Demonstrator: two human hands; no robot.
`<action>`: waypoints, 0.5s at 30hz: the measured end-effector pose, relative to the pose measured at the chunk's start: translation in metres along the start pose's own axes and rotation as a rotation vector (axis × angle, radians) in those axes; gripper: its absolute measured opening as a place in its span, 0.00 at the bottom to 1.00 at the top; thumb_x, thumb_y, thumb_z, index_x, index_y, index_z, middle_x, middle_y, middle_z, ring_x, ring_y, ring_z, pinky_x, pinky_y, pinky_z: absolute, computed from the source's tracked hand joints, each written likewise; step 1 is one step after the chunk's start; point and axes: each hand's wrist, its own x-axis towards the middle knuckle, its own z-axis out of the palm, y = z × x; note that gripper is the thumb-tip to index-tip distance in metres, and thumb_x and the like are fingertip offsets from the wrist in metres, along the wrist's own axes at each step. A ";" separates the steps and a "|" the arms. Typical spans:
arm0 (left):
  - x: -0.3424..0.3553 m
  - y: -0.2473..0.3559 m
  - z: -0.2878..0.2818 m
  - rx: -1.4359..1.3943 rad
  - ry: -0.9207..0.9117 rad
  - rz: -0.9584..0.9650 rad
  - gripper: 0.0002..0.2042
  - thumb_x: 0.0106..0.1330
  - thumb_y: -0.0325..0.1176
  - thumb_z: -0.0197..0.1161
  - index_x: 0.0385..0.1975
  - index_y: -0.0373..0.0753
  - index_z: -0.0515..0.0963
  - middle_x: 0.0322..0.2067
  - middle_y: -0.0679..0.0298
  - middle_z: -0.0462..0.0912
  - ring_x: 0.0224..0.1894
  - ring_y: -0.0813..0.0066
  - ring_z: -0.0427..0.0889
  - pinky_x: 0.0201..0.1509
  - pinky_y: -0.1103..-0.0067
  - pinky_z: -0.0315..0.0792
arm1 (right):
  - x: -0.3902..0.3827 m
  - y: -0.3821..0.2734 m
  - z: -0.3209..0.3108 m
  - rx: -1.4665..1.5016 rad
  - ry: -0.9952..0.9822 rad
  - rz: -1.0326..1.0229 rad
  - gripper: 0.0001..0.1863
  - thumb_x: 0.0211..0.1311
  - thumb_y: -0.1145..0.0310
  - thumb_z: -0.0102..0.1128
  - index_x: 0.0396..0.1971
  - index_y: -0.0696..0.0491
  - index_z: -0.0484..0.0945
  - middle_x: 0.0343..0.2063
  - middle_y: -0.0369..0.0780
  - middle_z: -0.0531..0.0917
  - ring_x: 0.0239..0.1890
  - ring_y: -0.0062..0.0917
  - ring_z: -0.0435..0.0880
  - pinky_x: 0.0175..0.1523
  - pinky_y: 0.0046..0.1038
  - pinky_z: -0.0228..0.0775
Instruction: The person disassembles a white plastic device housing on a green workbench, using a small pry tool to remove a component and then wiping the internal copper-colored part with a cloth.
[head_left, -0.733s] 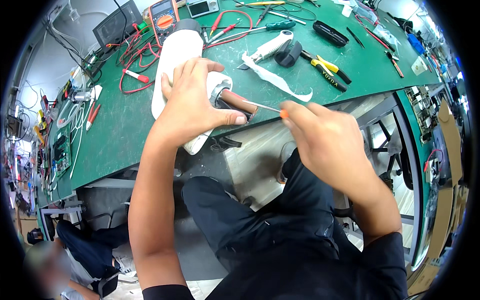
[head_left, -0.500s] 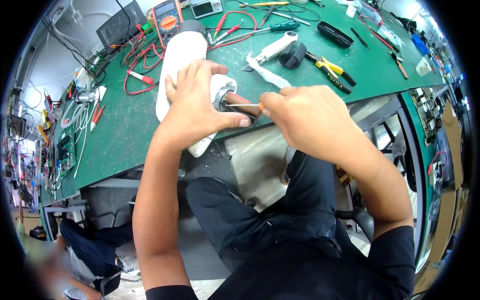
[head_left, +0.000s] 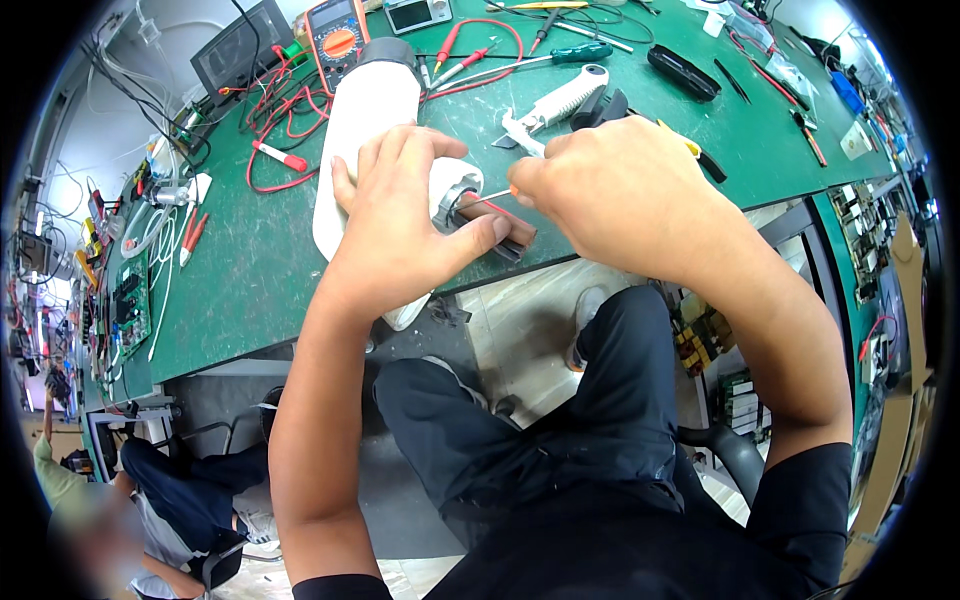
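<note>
The white device [head_left: 375, 105] lies on the green bench [head_left: 240, 260] near the edge closest to you, its dark grey end [head_left: 388, 50] pointing away and its short side branch facing right. From the round opening [head_left: 452, 195] of that branch a brown cylinder [head_left: 518, 234] sticks out, with a red strip or wire along it, reaching past the bench edge above the floor. Your left hand [head_left: 392, 215] is laid over the device, fingers bent across the body and branch, thumb stretched out to the cylinder, so you hold the device in a broad grip. Your right hand [head_left: 630, 195] is closed in a narrow pinch on a thin-shafted tool [head_left: 494, 194], orange where it leaves your fingers; its metal shaft points left to the opening, though you cannot tell from here whether the tip touches anything. Just beyond your right hand lie a white strip [head_left: 522, 132], a utility knife [head_left: 567, 97], a black curved piece [head_left: 600, 108] and yellow-and-black pliers [head_left: 712, 166], partly hidden by your hand. Farther back you have a green-handled screwdriver [head_left: 583, 52], an open black case [head_left: 684, 73], and an orange-rimmed multimeter [head_left: 340, 42] with red leads [head_left: 290, 125] beside the device. At your lower left, another person [head_left: 180, 490] sits.
</note>
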 end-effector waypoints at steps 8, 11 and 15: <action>0.002 0.005 0.002 0.007 0.060 -0.016 0.27 0.53 0.48 0.77 0.48 0.40 0.77 0.49 0.60 0.76 0.62 0.53 0.68 0.70 0.38 0.44 | -0.019 -0.028 0.021 0.066 0.057 0.229 0.06 0.60 0.71 0.60 0.38 0.52 0.80 0.23 0.42 0.81 0.25 0.39 0.85 0.26 0.38 0.75; 0.002 0.004 0.000 0.016 0.035 -0.021 0.30 0.53 0.53 0.76 0.49 0.40 0.77 0.50 0.59 0.76 0.63 0.53 0.68 0.70 0.45 0.47 | -0.025 -0.044 0.029 0.046 0.147 0.308 0.07 0.62 0.67 0.59 0.34 0.55 0.79 0.23 0.43 0.83 0.25 0.37 0.88 0.27 0.35 0.80; 0.001 0.002 -0.003 0.051 0.008 0.015 0.36 0.51 0.62 0.74 0.52 0.41 0.75 0.52 0.57 0.76 0.64 0.53 0.68 0.71 0.58 0.51 | -0.027 -0.053 0.036 0.098 0.133 0.355 0.07 0.60 0.69 0.59 0.36 0.55 0.78 0.23 0.41 0.82 0.25 0.34 0.88 0.25 0.35 0.78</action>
